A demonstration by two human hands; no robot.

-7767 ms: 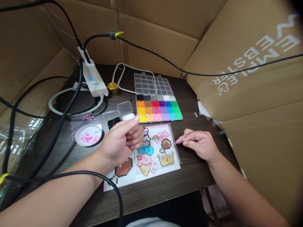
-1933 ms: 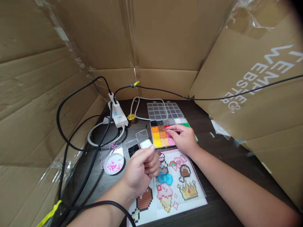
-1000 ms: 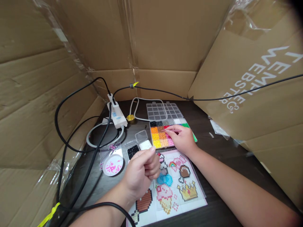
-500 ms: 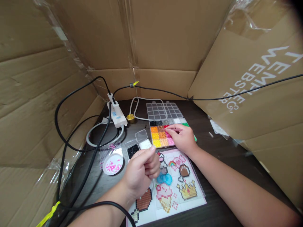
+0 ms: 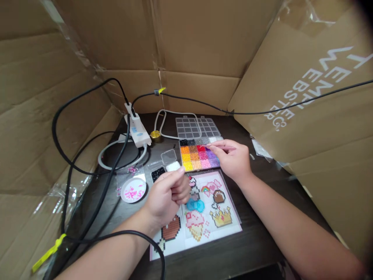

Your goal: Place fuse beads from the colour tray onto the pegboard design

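Pink tweezers (image 5: 225,147) are gripped in my right hand (image 5: 237,159), their tip over the red beads of a sectioned bead box (image 5: 194,158). The box's clear lid (image 5: 198,127) lies folded back behind it. My left hand (image 5: 167,196) is curled into a fist above a pattern sheet (image 5: 225,229); whether anything is inside the fist is hidden. Pixel pictures of an ice cream, a crown and a blue bow show on the sheet. Just beyond my left hand are small boxes of black beads (image 5: 158,173) and white beads (image 5: 173,166), the latter partly covered.
A white dish (image 5: 133,190) of pink and white beads rests at the left on a clear pegboard (image 5: 122,175). Behind stand a power strip (image 5: 138,130) and a small gold cup (image 5: 155,135). A black cable (image 5: 128,232) crosses over my left forearm. Cardboard walls (image 5: 198,93) surround the table.
The view has shifted, so the table items sit higher and further left. My right hand has moved rightward relative to the box, the tweezers' tip going from near the brown and red beads to red.
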